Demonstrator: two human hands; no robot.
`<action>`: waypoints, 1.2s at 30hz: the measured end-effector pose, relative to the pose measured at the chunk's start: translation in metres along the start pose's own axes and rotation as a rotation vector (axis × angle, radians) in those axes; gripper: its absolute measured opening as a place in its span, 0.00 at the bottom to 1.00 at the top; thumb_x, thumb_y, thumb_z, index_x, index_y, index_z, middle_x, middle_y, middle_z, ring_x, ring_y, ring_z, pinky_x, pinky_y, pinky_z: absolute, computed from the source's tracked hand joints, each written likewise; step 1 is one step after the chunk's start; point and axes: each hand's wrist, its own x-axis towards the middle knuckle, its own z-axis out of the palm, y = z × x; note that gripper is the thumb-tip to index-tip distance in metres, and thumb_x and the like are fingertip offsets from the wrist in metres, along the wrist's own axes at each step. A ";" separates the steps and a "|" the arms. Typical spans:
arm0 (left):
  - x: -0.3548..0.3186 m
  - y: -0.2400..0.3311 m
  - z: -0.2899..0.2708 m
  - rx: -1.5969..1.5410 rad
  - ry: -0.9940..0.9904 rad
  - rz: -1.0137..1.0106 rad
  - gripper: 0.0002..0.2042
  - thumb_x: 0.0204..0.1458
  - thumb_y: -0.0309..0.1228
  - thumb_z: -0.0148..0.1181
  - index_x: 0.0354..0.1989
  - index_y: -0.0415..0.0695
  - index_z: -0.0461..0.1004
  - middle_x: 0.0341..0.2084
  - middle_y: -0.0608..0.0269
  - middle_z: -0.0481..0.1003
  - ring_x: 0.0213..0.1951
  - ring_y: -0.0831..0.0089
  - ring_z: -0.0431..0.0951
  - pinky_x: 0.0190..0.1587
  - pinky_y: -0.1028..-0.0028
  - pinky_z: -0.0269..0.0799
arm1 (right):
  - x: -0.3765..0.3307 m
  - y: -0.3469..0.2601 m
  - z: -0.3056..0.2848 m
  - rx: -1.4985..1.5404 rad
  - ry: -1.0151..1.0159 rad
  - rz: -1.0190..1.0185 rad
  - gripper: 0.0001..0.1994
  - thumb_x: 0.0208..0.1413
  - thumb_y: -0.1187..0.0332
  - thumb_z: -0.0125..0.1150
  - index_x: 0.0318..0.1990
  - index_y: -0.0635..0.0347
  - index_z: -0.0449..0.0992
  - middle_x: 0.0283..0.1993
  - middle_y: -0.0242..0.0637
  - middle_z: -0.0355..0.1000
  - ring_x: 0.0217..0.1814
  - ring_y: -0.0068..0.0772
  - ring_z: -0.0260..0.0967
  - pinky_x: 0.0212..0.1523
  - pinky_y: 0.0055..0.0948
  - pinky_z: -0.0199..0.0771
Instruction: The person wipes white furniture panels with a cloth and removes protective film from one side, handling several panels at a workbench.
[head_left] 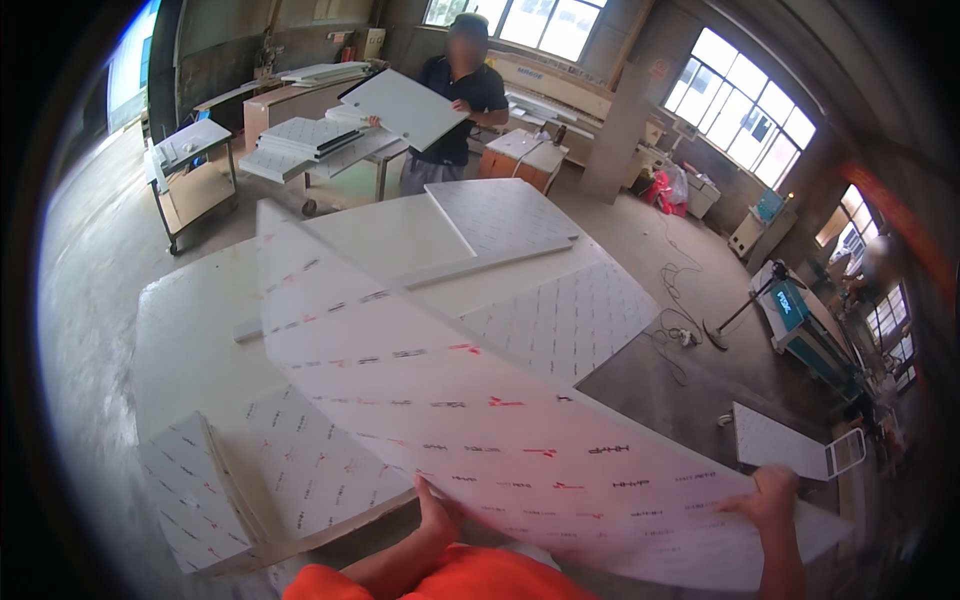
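Note:
A large white panel [470, 420] covered in printed film spans the view in front of me, tilted and off the table at my side. My left hand [437, 516] grips its near edge, thumb up against the face. My right hand [768, 502] clasps the panel near its right end, fingers over the printed face. Beneath its left part lies a stack of printed boards [195, 490] beside another printed board [320, 460]. Part of the table below is hidden by the raised panel.
The big work table [190, 320] bears a long narrow strip [490, 262] and flat boards [500, 215]. Beyond it, a person [465, 100] holds a white board [405, 108]. A small wheeled table [195, 150] stands left. Cables [675, 290] and a flat trolley [780, 440] are on the right floor.

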 end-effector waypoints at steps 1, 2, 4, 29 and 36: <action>0.016 0.000 0.016 0.022 -0.015 0.001 0.55 0.52 0.83 0.32 0.81 0.55 0.48 0.78 0.62 0.54 0.77 0.50 0.53 0.75 0.44 0.48 | 0.024 0.018 0.020 0.041 0.033 -0.029 0.40 0.19 0.31 0.80 0.14 0.55 0.59 0.18 0.38 0.59 0.21 0.49 0.62 0.25 0.44 0.57; 0.030 -0.005 0.031 -0.038 -0.069 0.049 0.55 0.51 0.83 0.32 0.81 0.56 0.48 0.79 0.64 0.53 0.77 0.51 0.52 0.75 0.45 0.48 | 0.045 0.037 0.039 0.034 0.048 -0.089 0.40 0.20 0.31 0.81 0.14 0.54 0.60 0.18 0.37 0.59 0.21 0.48 0.62 0.25 0.43 0.57; 0.058 -0.015 0.057 -0.157 -0.176 0.162 0.56 0.51 0.83 0.31 0.81 0.56 0.48 0.79 0.66 0.51 0.78 0.53 0.51 0.75 0.46 0.48 | 0.087 0.072 0.080 0.027 0.090 -0.214 0.39 0.20 0.31 0.81 0.14 0.53 0.61 0.18 0.35 0.59 0.21 0.46 0.62 0.25 0.42 0.57; 0.326 -0.043 0.113 -0.576 0.441 0.701 0.49 0.55 0.80 0.36 0.63 0.44 0.68 0.48 0.60 0.72 0.42 0.64 0.70 0.48 0.63 0.65 | 0.468 0.168 0.415 0.519 0.388 -0.902 0.36 0.30 0.33 0.82 0.16 0.47 0.60 0.16 0.30 0.58 0.17 0.37 0.61 0.22 0.37 0.59; 0.329 -0.033 0.118 -0.614 0.497 0.690 0.45 0.62 0.75 0.35 0.56 0.38 0.73 0.52 0.53 0.72 0.43 0.61 0.74 0.46 0.61 0.71 | 0.501 0.156 0.451 0.554 0.393 -0.940 0.36 0.29 0.32 0.81 0.15 0.48 0.61 0.16 0.31 0.60 0.18 0.38 0.62 0.23 0.37 0.61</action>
